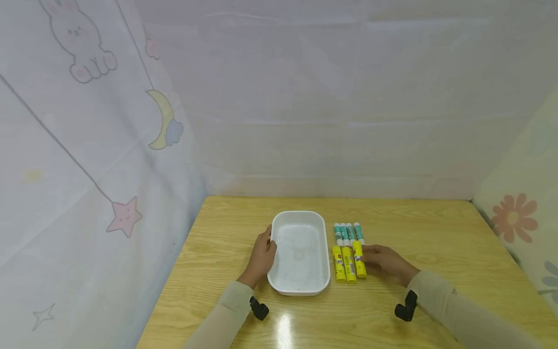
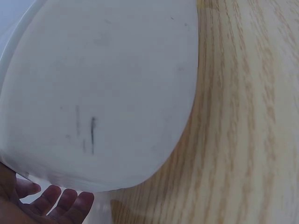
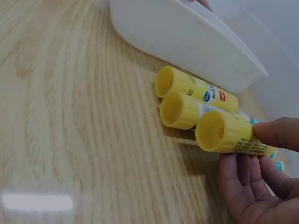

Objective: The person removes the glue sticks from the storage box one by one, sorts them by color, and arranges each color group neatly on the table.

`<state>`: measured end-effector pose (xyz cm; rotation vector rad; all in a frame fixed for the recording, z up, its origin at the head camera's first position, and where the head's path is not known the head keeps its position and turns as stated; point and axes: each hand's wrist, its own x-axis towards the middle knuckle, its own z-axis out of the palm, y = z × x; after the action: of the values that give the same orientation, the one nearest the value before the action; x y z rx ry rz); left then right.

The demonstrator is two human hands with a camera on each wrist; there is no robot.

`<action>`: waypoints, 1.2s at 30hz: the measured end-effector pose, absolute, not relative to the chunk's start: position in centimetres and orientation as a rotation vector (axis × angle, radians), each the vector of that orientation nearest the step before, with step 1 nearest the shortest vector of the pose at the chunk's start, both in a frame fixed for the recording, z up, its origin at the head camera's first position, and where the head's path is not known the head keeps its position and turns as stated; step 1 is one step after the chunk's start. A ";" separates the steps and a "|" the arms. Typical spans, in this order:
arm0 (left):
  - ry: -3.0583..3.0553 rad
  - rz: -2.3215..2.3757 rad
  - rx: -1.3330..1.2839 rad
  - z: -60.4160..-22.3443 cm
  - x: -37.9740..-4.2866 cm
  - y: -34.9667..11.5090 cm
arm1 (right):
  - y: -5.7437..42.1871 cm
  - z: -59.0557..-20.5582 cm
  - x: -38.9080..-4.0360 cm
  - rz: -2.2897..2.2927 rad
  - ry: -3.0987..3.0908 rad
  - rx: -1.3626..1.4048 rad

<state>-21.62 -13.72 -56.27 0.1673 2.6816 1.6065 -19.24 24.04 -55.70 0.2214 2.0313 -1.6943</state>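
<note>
A white rectangular tray (image 1: 298, 257) stands on the wooden table, with nothing inside it. My left hand (image 1: 260, 257) grips its left side, thumb at the rim; in the left wrist view the fingers (image 2: 65, 201) curl beside the tray's edge. To the tray's right, my right hand (image 1: 385, 261) pinches a yellow glue stick (image 1: 358, 259) between thumb and fingers. That stick (image 3: 224, 132) is tilted and lifted a little in the right wrist view. Two more yellow glue sticks (image 1: 338, 264) lie side by side just left of it.
Several white-and-teal glue sticks (image 1: 345, 234) lie in a row behind the yellow ones. The wooden table (image 1: 418, 228) meets a pale cloth backdrop (image 1: 331, 145) at its far edge. Printed cloth (image 1: 65, 194) hangs along the left.
</note>
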 end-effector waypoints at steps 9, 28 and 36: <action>2.675 1.611 0.160 -56.1 -21.6 -13.7 | 23.7 -55.9 -18.4 -1.735 2.004 0.178; 2.672 1.612 0.136 -56.1 -21.5 -13.7 | 22.6 -55.2 -17.8 -1.619 2.138 0.200; 2.676 1.608 0.122 -56.2 -21.6 -13.6 | 22.5 -55.3 -17.9 -1.580 2.174 0.192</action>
<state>-21.55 -13.64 -56.17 0.1217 2.6759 1.6083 -17.92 22.54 -55.35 0.1924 2.1735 -1.5796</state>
